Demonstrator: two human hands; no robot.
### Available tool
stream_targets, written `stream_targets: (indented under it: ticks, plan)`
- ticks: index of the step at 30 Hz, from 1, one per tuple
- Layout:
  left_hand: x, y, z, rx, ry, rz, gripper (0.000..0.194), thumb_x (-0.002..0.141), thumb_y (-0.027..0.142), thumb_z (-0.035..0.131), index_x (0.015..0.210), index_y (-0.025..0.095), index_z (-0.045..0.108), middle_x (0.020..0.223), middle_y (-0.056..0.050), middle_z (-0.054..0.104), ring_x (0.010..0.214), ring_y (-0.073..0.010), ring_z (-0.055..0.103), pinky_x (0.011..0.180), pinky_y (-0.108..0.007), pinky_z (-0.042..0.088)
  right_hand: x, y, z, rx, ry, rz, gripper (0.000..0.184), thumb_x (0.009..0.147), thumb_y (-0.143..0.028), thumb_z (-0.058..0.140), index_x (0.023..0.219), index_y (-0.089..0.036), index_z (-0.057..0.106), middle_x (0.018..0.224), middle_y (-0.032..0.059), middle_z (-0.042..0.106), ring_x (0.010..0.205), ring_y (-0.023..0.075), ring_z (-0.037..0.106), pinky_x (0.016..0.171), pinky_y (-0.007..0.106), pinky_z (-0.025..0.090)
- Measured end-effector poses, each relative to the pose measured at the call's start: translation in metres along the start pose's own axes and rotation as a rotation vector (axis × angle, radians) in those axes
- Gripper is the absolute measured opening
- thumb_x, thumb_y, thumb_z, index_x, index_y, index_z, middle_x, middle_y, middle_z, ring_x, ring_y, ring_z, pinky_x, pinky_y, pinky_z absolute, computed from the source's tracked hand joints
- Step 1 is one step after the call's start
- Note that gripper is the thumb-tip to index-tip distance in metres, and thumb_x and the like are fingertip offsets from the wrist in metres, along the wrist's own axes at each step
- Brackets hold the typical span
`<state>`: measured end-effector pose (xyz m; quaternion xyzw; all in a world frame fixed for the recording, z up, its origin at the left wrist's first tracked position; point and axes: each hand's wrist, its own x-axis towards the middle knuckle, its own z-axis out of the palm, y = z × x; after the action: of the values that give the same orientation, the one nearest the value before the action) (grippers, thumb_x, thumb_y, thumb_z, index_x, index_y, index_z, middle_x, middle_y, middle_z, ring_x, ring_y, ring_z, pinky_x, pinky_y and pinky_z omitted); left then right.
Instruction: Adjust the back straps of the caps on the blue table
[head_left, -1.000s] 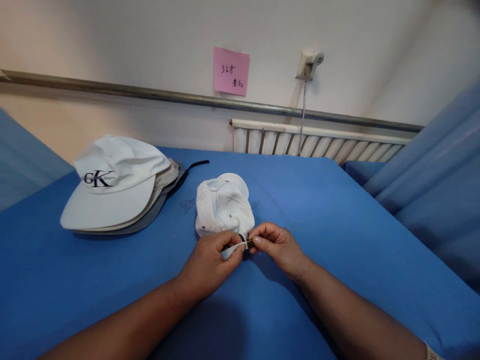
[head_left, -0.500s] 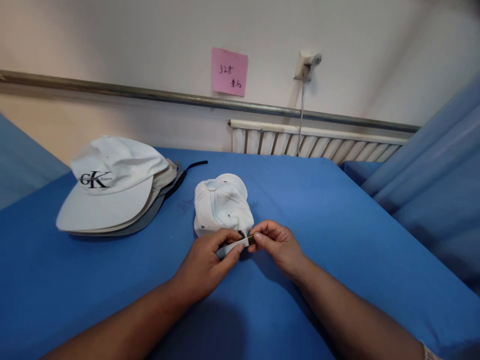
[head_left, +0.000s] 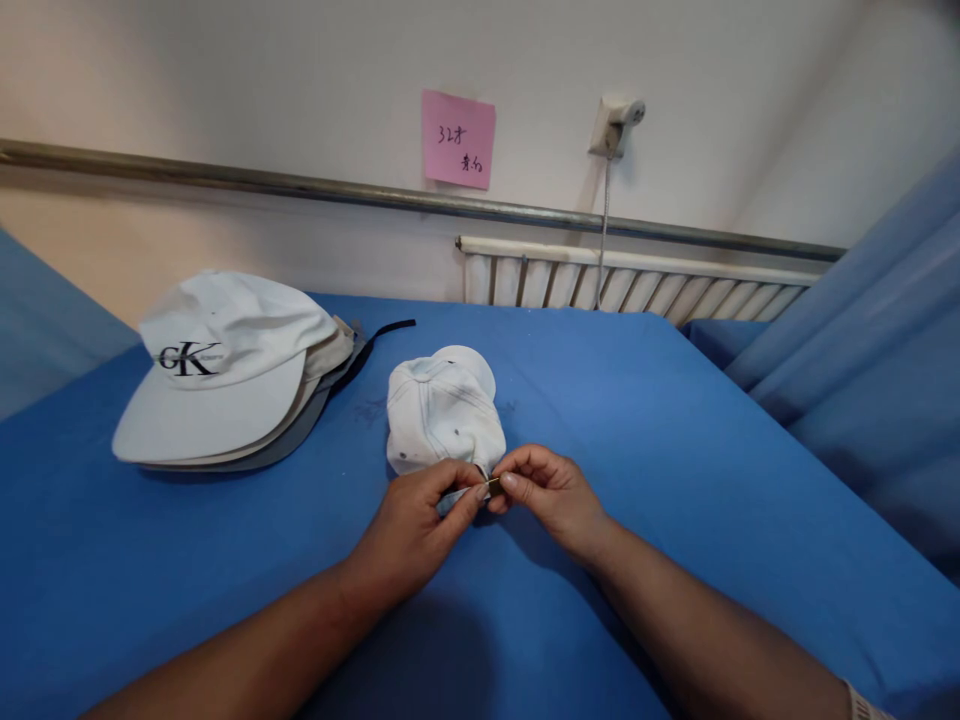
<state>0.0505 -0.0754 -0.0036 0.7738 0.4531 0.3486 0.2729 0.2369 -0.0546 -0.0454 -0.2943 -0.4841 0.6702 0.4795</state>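
Observation:
A pale cap (head_left: pixel 446 410) lies on the blue-covered table, its brim pointing away from me and its back strap towards me. My left hand (head_left: pixel 412 515) is closed, pinching the light strap (head_left: pixel 452 500) between thumb and fingers. Close against it, my right hand (head_left: pixel 551 495) pinches a small brass-coloured buckle (head_left: pixel 495 486) at the strap's end. The fingertips of both hands nearly meet there and hide part of strap and buckle, so I cannot tell how far the strap runs through it.
To the left sits a stack of caps (head_left: pixel 225 370), a white one with black letters on top and a black strap trailing behind. The blue table cover (head_left: pixel 600 400) reaches a wall with a radiator (head_left: pixel 570 280), a metal rail (head_left: pixel 300 187) and a pink note (head_left: pixel 459 140). A blue curtain (head_left: pixel 885 400) hangs right.
My right hand has shifted slightly left, bringing the buckle closer to my left fingertips. Less of the strap's end shows between the hands. The cap has barely moved.

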Motion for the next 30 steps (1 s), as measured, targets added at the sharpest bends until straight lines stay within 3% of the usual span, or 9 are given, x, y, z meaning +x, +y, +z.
stream_targets:
  ticks: [6, 12, 25, 30]
  plan:
    - [-0.001, -0.003, -0.008, 0.089, -0.009, 0.029, 0.013, 0.091, 0.024, 0.059, 0.099, 0.022, 0.069, 0.087, 0.002, 0.076, 0.076, -0.0136, 0.070, 0.069, -0.022, 0.049, 0.000, -0.003, -0.003, 0.004, 0.041, -0.012, 0.027, 0.079, -0.044, 0.080, 0.083, -0.019, 0.069, 0.068, -0.0007, 0.070, 0.062, 0.0125, 0.067, 0.064, 0.028, 0.055]
    - [-0.002, -0.003, -0.011, 0.119, -0.088, 0.017, 0.015, 0.094, 0.027, 0.056, 0.089, 0.021, 0.069, 0.079, 0.002, 0.073, 0.070, -0.0130, 0.067, 0.066, -0.023, 0.047, 0.000, -0.005, -0.003, 0.024, 0.050, 0.008, 0.028, 0.078, -0.043, 0.081, 0.082, -0.019, 0.069, 0.070, -0.0007, 0.070, 0.062, 0.0124, 0.067, 0.064, 0.028, 0.056]
    - [-0.002, -0.002, -0.004, 0.032, -0.042, 0.020, 0.014, 0.093, 0.023, 0.057, 0.085, 0.020, 0.068, 0.076, 0.002, 0.073, 0.069, -0.0116, 0.066, 0.067, -0.021, 0.048, 0.000, -0.004, -0.001, 0.052, -0.032, 0.023, 0.031, 0.079, -0.047, 0.079, 0.085, -0.019, 0.068, 0.068, -0.0014, 0.069, 0.060, 0.0118, 0.066, 0.064, 0.029, 0.056]
    - [-0.002, -0.001, -0.004, 0.058, -0.036, 0.003, 0.014, 0.092, 0.023, 0.057, 0.084, 0.020, 0.068, 0.075, 0.002, 0.072, 0.068, -0.0119, 0.066, 0.065, -0.021, 0.047, 0.000, -0.006, -0.001, 0.045, -0.009, 0.009, 0.029, 0.079, -0.046, 0.080, 0.085, -0.020, 0.069, 0.068, -0.0014, 0.069, 0.060, 0.0115, 0.066, 0.063, 0.027, 0.056]
